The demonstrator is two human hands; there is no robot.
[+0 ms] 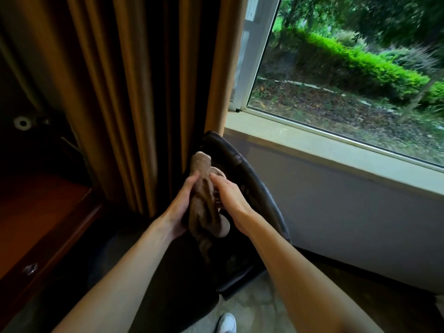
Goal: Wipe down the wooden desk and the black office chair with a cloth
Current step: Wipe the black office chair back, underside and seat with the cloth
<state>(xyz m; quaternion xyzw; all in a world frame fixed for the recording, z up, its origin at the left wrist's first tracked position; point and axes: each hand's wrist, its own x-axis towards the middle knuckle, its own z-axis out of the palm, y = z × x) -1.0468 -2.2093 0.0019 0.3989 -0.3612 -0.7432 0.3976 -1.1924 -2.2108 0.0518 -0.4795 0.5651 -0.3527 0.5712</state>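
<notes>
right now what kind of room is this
Probably a bedroom or study: a wooden desk at left, a black office chair, long curtains beside a window overlooking hedges.

Nubby brown cloth [204, 205], glossy black chair [252, 179], polished reddish wooden desk [48, 212].

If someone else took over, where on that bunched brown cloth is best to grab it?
Probably the upper half of the cloth, from above. It is bunched into a long roll lying up the black chair, so fingers can wrap across its narrow width. The left hand and right hand already hold it from either side.
</notes>
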